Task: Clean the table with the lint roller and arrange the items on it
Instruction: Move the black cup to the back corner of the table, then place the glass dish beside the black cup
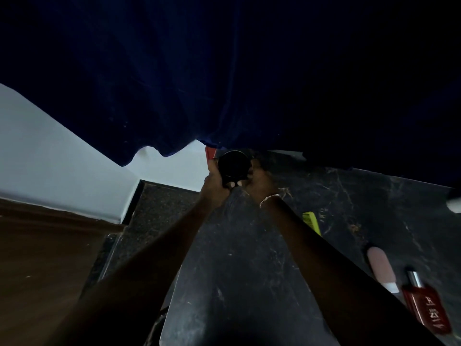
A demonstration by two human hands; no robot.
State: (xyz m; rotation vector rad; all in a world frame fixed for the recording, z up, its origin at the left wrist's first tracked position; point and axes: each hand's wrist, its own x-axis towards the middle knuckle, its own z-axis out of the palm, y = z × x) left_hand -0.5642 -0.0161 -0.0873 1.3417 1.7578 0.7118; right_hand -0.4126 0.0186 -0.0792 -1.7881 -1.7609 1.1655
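**Black round jar (pixel 234 164) gripped at the far edge of the worktop (pixel 249 270)**

It is held between the left hand (pixel 215 179) and the right hand (pixel 258 177), whose fingers are curled round its sides, just under the hem of a blue curtain (pixel 199 83). Whether it is lifted or resting on the dark marbled surface cannot be told. It is judged rigid, smooth-walled and fairly light, so slipping is the likelier risk. A grasp low round the side wall is favoured over the top. A green comb (pixel 311 222), a pink tube (pixel 380 268) and a red bottle (pixel 426 310) are seen lying to the right, well apart from it. No lint roller can be made out
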